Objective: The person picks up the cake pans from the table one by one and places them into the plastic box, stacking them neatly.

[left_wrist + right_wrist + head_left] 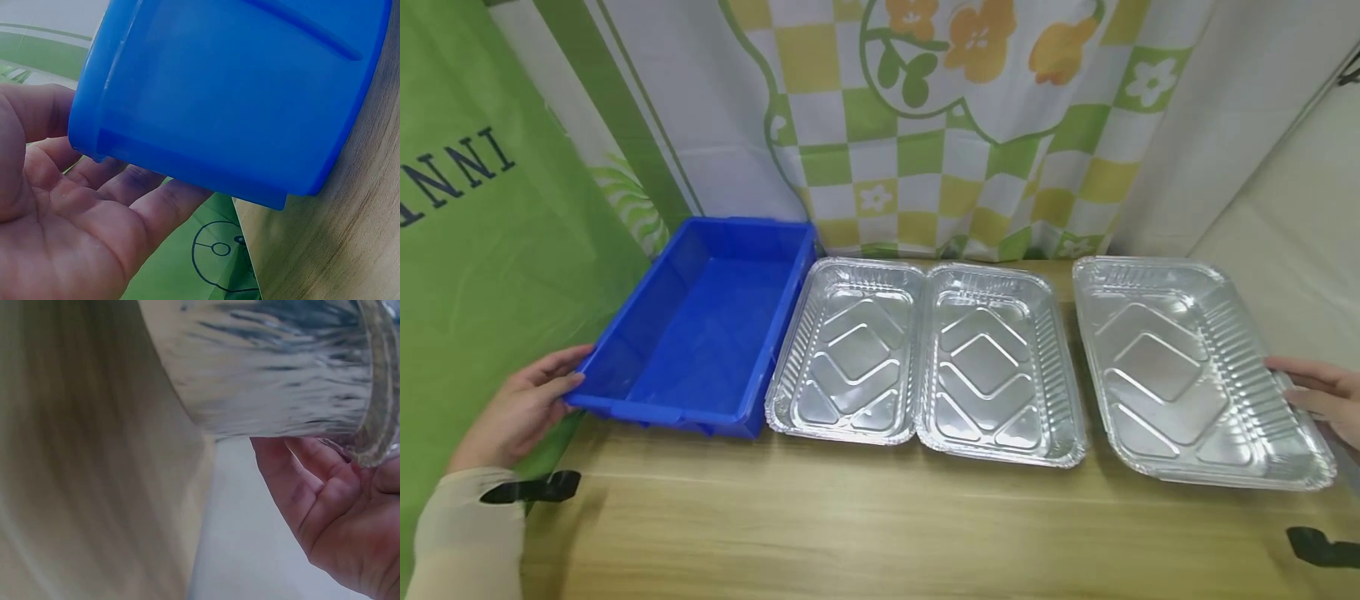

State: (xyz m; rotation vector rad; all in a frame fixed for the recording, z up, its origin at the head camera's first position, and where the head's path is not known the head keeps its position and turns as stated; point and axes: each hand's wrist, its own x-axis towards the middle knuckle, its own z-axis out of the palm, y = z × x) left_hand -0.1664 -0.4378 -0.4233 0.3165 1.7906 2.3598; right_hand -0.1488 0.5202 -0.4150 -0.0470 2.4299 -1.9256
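At the left of the table, a blue plastic bin (707,342) is held by its near left rim in my left hand (523,408). In the left wrist view that thumb lies at the rim of the bin (219,94), and the fingers (169,203) reach along its outer wall. On the far right, my right hand (1326,396) grips the right rim of an aluminium foil tray (1165,383). The right wrist view shows the fingers (281,469) behind the wall of this foil tray (281,394); its rim partly hides the thumb.
Two more foil trays, a left one (853,354) and a right one (988,367), stand side by side mid-table. The wooden table (880,533) extends in front. A patterned curtain (917,158) hangs behind, and green fabric (490,250) covers the left side.
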